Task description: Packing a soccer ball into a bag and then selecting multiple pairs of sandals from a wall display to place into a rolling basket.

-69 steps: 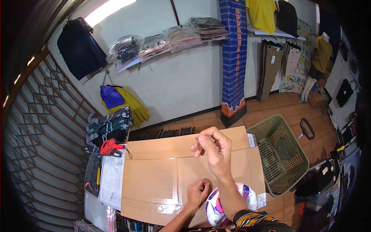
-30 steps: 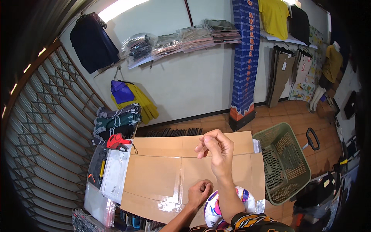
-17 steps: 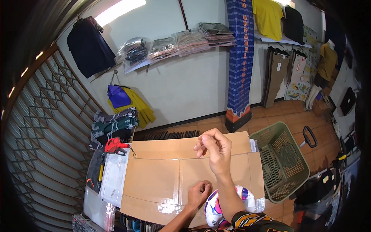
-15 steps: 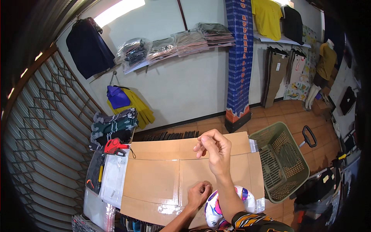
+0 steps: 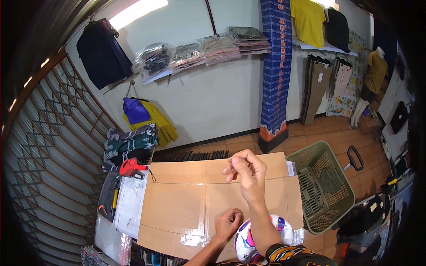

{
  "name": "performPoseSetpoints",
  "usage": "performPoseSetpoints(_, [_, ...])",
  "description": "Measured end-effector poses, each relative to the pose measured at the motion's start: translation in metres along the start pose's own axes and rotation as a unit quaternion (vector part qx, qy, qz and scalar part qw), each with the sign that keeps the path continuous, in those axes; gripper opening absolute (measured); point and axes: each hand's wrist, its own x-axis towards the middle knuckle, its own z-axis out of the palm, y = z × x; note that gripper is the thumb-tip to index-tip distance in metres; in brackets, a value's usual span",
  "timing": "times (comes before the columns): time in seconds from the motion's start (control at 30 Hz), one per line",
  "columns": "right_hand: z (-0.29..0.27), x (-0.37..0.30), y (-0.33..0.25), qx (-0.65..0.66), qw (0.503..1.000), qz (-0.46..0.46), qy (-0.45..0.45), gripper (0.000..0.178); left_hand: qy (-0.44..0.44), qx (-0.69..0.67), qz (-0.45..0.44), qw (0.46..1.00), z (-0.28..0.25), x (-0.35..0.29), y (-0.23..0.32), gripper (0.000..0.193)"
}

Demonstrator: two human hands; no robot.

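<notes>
Over the flattened cardboard (image 5: 173, 206) my right hand (image 5: 249, 175) is raised, its fingers loosely curled toward the thumb and nothing visible in them. My left hand (image 5: 228, 223) rests on the cardboard nearer to me, its fingers folded in; no object shows there. A white ball (image 5: 284, 230) with purple, pink and orange patches sits at the near right, partly covered by my right forearm. Clear tape runs over the cardboard's seams. At the left lie a red tape dispenser (image 5: 129, 167), clear plastic sheets (image 5: 130, 208) and a yellow-handled tool (image 5: 115, 199).
A green perforated basket (image 5: 317, 224) with a black handle stands to the right. Folded clothes (image 5: 131, 142) are piled at the far left. Behind the cardboard are a blue pillar (image 5: 274, 88) and a wall shelf of bagged garments (image 5: 204, 51). A folding metal gate (image 5: 49, 142) lines the left.
Both hands keep nearly the same place and pose. The whole view has shifted very slightly; nothing was taken hold of or let go.
</notes>
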Motion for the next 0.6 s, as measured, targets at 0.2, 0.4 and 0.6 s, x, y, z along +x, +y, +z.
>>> performPoseSetpoints(0.2, [0.0017,0.0002,0.0011,-0.014,1.000,-0.015,0.011,0.019,-0.011,-0.011,-0.022,1.000,0.0014,-0.0006,-0.0030,0.013])
performPoseSetpoints(0.4, [0.0006,0.0011,0.0010,-0.012,1.000,-0.022,0.008,0.018,-0.014,-0.012,-0.017,1.000,0.0016,-0.0002,-0.0003,0.013])
performPoseSetpoints(0.6, [0.0004,0.0011,0.0023,-0.011,1.000,-0.022,0.007,0.018,-0.008,-0.021,-0.013,1.000,0.0034,-0.0003,-0.0047,0.012])
